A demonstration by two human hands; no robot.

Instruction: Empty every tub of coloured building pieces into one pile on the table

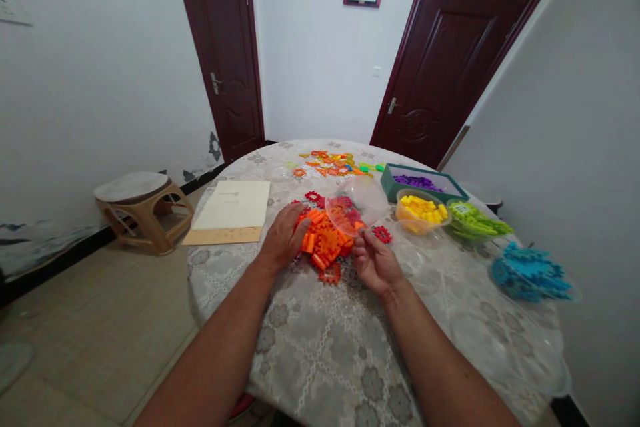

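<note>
A heap of orange plastic pieces [324,243] lies on the round table [325,353] with its patterned cloth. My left hand [284,237] rests on the heap's left side, fingers curved over the pieces. My right hand [374,260] grips the rim of a clear plastic bowl [357,203], which is tipped on its side over the heap with red and orange pieces seen through it. A few red pieces [382,234] lie loose near the bowl.
At the right stand a green box of purple pieces [419,181], a bowl of yellow pieces [423,209], green pieces [475,221] and blue pieces [530,272]. More mixed pieces [333,163] lie at the far edge. A cream booklet [234,207] lies left. A stool [143,208] stands on the floor.
</note>
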